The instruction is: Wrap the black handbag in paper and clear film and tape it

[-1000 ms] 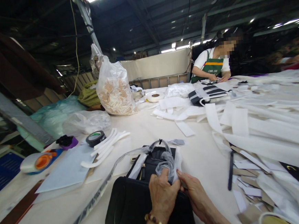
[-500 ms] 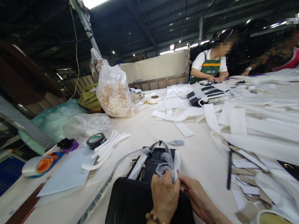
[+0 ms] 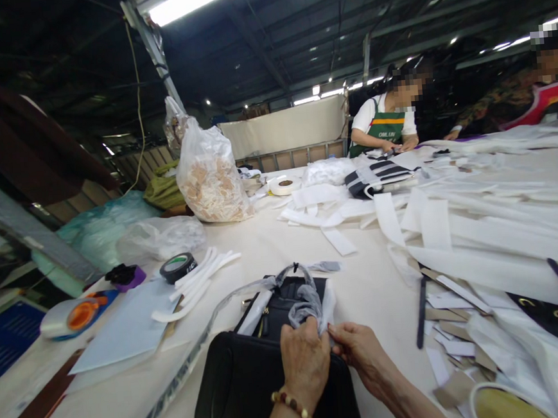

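A black handbag (image 3: pixel 244 385) lies on the white table (image 3: pixel 372 292) right in front of me. Its handle is wrapped in thin grey-white wrapping paper (image 3: pixel 308 300). My left hand (image 3: pixel 305 365), with a bead bracelet on the wrist, is closed on the wrapped handle. My right hand (image 3: pixel 360 351) pinches the edge of the same wrapping just beside it. A second black bag (image 3: pixel 286 302) lies open behind the first.
Left of the bag lie a clear ruler (image 3: pixel 185 364), white strips (image 3: pixel 200 276), a tape roll (image 3: pixel 178 267) and a tape dispenser (image 3: pixel 77 313). White strips and card scraps (image 3: pixel 457 324) cover the right side. A filled plastic sack (image 3: pixel 208 172) stands at the back. Two other people work at the far end.
Both hands stay on the wrapped handle; my right hand's fingers have shifted slightly up along the wrapping. The view has tilted a little, and a second person shows at the far right.
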The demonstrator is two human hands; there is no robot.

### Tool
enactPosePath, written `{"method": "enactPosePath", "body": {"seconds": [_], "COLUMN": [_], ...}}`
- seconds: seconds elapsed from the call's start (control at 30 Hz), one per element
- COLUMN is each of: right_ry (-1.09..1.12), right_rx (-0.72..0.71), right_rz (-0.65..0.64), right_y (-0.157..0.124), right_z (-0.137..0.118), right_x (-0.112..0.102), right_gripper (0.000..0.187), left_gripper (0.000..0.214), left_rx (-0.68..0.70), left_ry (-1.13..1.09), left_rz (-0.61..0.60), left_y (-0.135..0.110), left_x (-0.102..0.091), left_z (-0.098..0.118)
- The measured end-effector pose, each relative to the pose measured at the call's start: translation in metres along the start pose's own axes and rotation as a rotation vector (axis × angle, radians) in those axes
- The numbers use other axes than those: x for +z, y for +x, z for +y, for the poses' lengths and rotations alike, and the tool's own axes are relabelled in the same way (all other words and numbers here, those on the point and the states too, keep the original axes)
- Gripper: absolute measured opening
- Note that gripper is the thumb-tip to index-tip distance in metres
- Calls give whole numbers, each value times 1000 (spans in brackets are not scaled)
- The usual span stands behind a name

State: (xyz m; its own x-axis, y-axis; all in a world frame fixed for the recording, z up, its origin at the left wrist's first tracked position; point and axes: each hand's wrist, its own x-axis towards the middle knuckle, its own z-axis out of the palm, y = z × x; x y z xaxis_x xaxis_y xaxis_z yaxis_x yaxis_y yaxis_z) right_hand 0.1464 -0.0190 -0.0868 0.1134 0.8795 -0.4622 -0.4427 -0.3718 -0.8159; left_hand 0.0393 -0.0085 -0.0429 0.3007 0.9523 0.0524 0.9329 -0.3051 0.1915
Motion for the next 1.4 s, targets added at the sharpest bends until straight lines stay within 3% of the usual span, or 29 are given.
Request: {"method": "enactPosePath", "body": {"seconds": [0.33, 0.6, 0.8, 0.9, 0.97, 1.03, 1.17, 1.4], "right_ry": [-134, -284, -370, -423, -481, -538, -591, -483], "right_rx": [-6, -58, -128, -220, -294, -354, -395, -247], "right_rz": [-66, -42, 50, 123, 135, 113, 46, -105], "right_y": [-11, -13, -13, -10, -8, -6, -4, -4], "right_z": [-22, -29, -19, -12, -11, -13, -22, -20], "right_x": [5, 10, 9, 7, 7, 9, 12, 7], "right_gripper": [48, 23, 28, 37, 33, 23, 22, 25], "left_gripper": [20, 21, 22, 24, 25, 26, 28, 19], "left_rx": [8, -17, -41, -33, -16, 8, 21, -15], "left_ry": [-34, -42, -63, -73, -78, -82, -99, -141], "left_rz": [-6, 9, 27, 29, 21, 6, -38, -139], "left_y": [-1, -1, -1, -2, -2, -2, 0, 1], "left_x": [1, 2, 4, 3, 2, 2, 2, -8], "left_z": [4, 7, 4, 3, 3, 3, 2, -8]}}
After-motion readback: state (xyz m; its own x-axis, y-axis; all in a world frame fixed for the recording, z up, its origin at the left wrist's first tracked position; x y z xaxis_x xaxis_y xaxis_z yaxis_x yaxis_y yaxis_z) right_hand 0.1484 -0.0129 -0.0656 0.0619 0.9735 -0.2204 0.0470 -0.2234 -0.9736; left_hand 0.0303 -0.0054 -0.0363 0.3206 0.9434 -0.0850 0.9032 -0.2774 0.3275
